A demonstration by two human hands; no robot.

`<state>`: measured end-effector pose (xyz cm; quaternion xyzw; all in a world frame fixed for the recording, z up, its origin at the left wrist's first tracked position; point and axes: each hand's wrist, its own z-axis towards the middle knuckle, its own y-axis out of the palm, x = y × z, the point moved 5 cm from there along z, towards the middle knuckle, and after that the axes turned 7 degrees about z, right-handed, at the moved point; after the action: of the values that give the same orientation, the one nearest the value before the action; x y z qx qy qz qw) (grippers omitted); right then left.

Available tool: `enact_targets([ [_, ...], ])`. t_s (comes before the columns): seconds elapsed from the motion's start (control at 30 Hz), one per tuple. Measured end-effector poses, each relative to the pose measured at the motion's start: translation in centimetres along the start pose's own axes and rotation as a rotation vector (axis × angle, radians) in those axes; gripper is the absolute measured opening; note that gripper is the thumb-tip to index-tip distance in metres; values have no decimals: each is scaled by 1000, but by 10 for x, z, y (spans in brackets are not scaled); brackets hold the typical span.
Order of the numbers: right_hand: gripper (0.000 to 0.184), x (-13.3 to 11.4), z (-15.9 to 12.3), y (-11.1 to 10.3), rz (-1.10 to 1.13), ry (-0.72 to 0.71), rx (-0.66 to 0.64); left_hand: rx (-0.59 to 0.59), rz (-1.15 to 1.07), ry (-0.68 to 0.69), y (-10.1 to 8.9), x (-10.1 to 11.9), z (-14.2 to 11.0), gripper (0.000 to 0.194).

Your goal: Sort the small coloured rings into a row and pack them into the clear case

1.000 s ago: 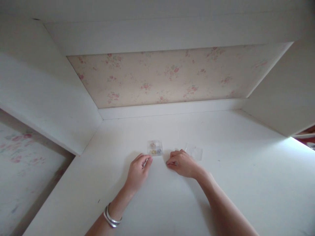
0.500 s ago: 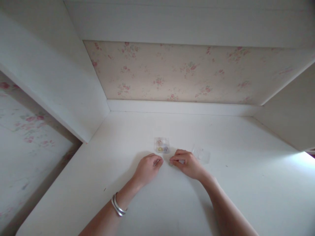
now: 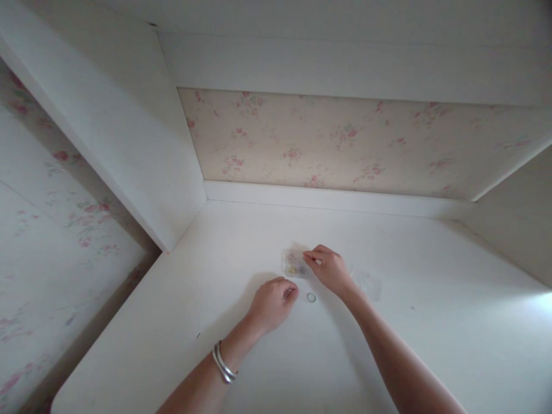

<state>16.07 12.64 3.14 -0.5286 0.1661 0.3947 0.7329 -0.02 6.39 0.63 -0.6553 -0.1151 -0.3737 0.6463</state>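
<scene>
On the white desk (image 3: 276, 356) stands a small clear box (image 3: 291, 263) with tiny coloured pieces inside. My right hand (image 3: 330, 269) reaches over the box's right side, its fingers pinched together at the box; whatever they hold is too small to make out. My left hand (image 3: 272, 301) rests on the desk just below the box, fingers curled round a thin silvery thing. A small pale ring (image 3: 311, 297) lies on the desk between the two hands. My left wrist wears silver bangles (image 3: 223, 363).
A clear plastic lid or bag (image 3: 369, 283) lies right of my right hand. White side panels and a floral-papered back wall (image 3: 345, 144) enclose the desk. The desk's left edge drops off beside a floral surface (image 3: 52, 241).
My right hand has moved up from the desk to the clear box. A small ring now lies uncovered where that hand was. The left hand has stayed in place; the camera has shifted.
</scene>
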Motion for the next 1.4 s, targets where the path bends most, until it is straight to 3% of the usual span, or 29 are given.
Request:
enact_targets([
  [0.23,24,4,-33,-22,41,119,27,-16,65,23,2,1,-1,24],
  [0.43,29,17,-64,-21,146,172,-13,-37,160,36,2,9,-5,24],
  [0.67,30,20,-68,-22,197,149,47,-65,186,22,10,25,-4,23],
  [1.07,21,23,-70,-20,263,129,39,-145,408,130,28,43,5,22],
  [1.23,20,23,-70,-20,257,108,19,-116,306,98,21,48,8,23],
  [1.4,21,21,-72,-19,253,63,-48,28,258,85,-1,44,28,22],
])
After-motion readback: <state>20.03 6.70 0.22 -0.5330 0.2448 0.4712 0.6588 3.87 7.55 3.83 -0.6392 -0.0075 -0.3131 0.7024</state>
